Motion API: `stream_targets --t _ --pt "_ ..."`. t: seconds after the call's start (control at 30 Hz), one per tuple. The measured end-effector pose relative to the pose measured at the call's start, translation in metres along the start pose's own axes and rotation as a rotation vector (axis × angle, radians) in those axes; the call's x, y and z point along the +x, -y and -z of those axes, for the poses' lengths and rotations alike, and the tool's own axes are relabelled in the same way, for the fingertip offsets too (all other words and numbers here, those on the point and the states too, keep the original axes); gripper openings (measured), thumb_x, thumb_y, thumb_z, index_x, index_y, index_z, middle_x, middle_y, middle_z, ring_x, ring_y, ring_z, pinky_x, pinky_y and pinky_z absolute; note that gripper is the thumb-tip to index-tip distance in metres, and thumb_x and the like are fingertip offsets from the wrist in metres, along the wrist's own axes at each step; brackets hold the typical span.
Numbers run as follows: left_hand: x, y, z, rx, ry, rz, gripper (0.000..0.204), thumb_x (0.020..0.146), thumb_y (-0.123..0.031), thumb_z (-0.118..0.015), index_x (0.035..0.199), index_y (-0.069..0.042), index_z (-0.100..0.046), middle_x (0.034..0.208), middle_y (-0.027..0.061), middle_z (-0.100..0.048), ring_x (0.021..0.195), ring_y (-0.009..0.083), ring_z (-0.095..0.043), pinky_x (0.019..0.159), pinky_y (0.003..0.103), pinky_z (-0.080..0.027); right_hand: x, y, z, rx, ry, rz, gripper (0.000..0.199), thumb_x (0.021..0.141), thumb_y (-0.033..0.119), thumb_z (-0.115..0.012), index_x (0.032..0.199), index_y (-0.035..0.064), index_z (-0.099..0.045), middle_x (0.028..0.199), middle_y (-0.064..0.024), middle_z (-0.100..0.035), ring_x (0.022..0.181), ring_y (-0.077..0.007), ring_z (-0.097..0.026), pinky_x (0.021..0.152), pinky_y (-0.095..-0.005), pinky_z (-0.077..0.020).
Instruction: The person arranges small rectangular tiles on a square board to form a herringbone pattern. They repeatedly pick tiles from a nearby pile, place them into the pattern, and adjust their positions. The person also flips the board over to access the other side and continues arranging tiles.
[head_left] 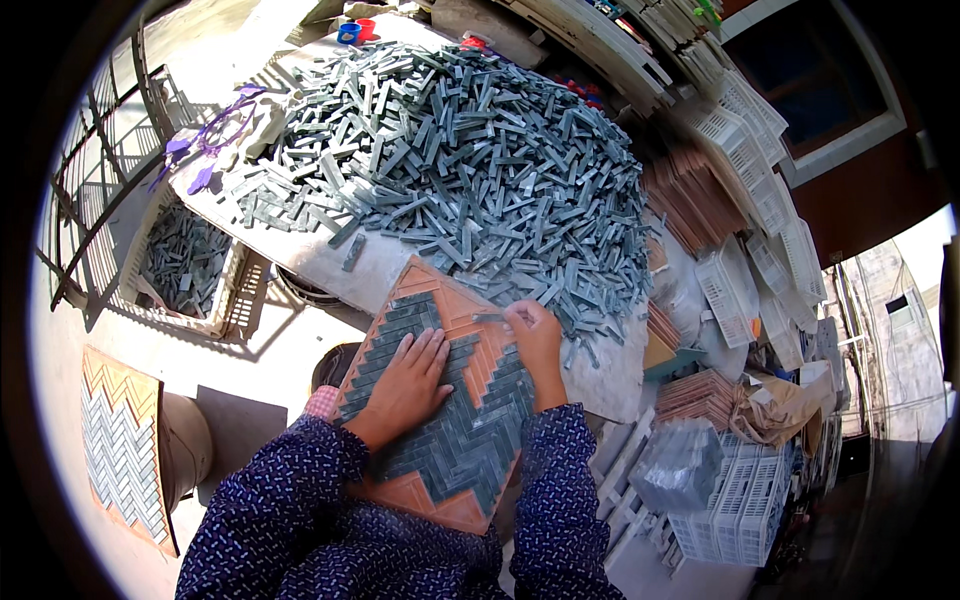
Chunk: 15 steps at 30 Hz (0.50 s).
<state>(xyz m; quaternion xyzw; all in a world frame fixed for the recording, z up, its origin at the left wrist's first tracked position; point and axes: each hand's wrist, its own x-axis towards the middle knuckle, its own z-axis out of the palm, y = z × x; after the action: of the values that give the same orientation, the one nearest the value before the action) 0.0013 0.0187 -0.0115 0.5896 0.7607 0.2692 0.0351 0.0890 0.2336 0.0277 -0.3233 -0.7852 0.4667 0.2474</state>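
An orange grooved tray rests tilted on my lap, its upper edge against the worktable. Dark grey-green stone strips fill much of it in a herringbone pattern, while bare orange slots show at the upper middle and along the lower edge. My left hand lies flat on the laid strips at the left, fingers stretched out. Over the tray's upper right, my right hand pinches one small stone strip between thumb and fingers. Just beyond, a large heap of loose strips covers the table.
At left, a plastic crate holds more strips. A second partly filled tray leans on a round drum. Stacked orange trays and white crates crowd the right. Blue and red cups stand at the far edge.
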Motion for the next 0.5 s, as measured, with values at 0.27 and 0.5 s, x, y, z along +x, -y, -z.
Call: stream_targets --t 0.27,0.5 --pt "0.002 -0.001 0.0 -0.016 -0.025 -0.032 0.066 0.085 -0.033 -0.061 0.136 0.004 -0.04 0.145 0.0187 -0.036 0.138 0.0309 -0.029 0.115 0.045 -0.02 0.001 -0.018 -0.013 -0.075 0.077 -0.042 0.011 0.08 0.009 -0.068 0.084 -0.0012 -0.066 0.074 -0.0085 -0.066 0.062 -0.0152 -0.062 0.057 -0.0282 -0.0481" --pt "0.001 0.003 -0.003 -0.011 -0.033 -0.022 0.068 0.083 -0.031 -0.063 0.136 0.004 -0.04 0.145 0.0189 -0.036 0.138 0.031 -0.03 0.114 0.045 -0.021 -0.012 -0.013 -0.041 -0.377 -0.016 0.161 0.016 0.073 0.006 -0.072 0.086 -0.0009 -0.066 0.079 -0.0156 -0.067 0.071 -0.0227 -0.066 0.063 -0.0314 -0.0503"
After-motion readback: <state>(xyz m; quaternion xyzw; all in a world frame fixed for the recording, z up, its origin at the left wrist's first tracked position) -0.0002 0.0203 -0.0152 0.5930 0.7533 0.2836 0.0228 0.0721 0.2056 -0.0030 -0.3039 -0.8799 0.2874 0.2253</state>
